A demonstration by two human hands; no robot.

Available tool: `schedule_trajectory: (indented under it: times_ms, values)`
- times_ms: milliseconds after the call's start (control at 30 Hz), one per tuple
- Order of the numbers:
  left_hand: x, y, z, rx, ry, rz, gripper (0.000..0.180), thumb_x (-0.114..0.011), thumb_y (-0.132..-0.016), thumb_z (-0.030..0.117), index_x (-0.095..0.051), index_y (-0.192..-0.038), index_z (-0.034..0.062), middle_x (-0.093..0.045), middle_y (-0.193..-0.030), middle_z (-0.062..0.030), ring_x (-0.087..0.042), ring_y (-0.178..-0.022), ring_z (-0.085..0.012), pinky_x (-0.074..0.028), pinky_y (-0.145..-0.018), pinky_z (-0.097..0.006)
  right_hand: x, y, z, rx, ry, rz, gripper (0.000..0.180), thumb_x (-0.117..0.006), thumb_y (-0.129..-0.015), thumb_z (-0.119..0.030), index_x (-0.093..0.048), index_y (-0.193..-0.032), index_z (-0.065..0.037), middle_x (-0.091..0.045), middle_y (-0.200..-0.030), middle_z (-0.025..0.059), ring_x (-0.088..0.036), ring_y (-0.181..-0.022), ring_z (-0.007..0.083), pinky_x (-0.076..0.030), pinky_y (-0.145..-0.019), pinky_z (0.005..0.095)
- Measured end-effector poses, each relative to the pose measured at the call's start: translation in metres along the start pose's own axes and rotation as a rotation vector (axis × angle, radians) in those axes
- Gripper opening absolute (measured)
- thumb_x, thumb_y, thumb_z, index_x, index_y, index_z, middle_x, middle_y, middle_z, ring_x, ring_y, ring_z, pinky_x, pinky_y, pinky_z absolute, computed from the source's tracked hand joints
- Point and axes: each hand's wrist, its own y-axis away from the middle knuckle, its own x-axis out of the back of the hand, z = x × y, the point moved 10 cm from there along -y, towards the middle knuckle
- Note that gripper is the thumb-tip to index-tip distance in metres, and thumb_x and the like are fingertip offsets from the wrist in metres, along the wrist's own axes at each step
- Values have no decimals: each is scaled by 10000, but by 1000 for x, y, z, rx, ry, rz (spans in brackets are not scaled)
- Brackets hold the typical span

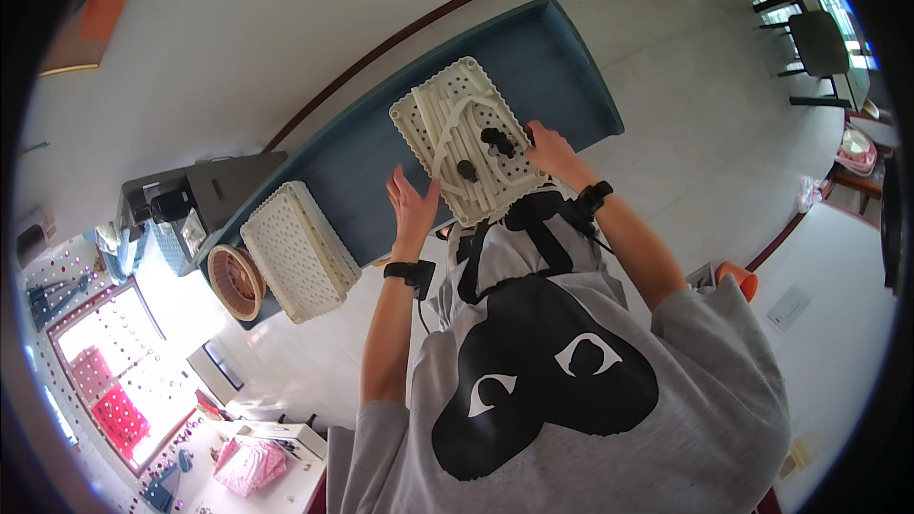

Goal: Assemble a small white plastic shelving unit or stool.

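Resting by the blue surface's (571, 86) near edge: a cream perforated panel (487, 90) with loose strips (455, 145) and black bits (497, 141) on top. Hands apart, left hand (413, 214) spread open beside it, right hand (557, 157) at its right edge, can't tell if gripping. Cream basket (303, 252) and round brown basket (236, 283) toward the left edge. Dark chair (819, 43) way off.

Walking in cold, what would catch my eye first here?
Probably the big black shape with two eyes on the grey shirt, lower middle. Next, the cream tray of rods over the blue table, the right hand at its edge. A round brown basket stands at the table's left end.
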Motion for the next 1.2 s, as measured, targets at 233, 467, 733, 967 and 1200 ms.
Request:
schedule_trajectory:
  times_ms: [233,467,733,967,1200]
  values:
    - [-37,5,-39,90,378,-50,551,-578,-816,38,-407,-1338,-7,-559,-1128,-142,-562,-1005,-238,-462,-894,-331,-21,-6,-17,76,-300,-81,372,-542,-796,-169,-502,-1112,23,-632,-848,237,-613,-738,401,-490,-700,433]
    - [10,64,44,282,266,55,665,-579,-838,342,-326,-1366,28,-433,-1187,-203,-466,-1105,-318,-272,-997,-555,24,52,-66,122,-337,67,325,-508,-807,-112,-519,-1105,18,-634,-882,182,-620,-774,276,-477,-714,351]
    - [201,138,49,232,188,465,576,-660,-875,228,-392,-1331,-1,-438,-1123,-143,-443,-1003,-240,-418,-867,-353,-47,96,-221,431,-171,-292,474,-533,-850,-186,-399,-1242,44,-627,-891,273,-644,-789,398,-499,-735,424]
    - [329,165,-65,174,45,569,586,-639,-862,218,-378,-1322,-33,-429,-1190,-223,-465,-1106,-381,-400,-959,-434,-218,126,-322,464,-52,-513,487,-549,-854,-253,-389,-1182,70,-602,-989,311,-610,-909,454,-483,-808,467]
    - [365,151,-159,97,53,342,561,-640,-851,191,-391,-1312,-8,-472,-1167,-203,-476,-1102,-363,-395,-960,-434,-290,158,-354,520,263,-325,575,-583,-890,-417,-479,-1122,99,-554,-1082,292,-562,-1014,431,-466,-864,461]
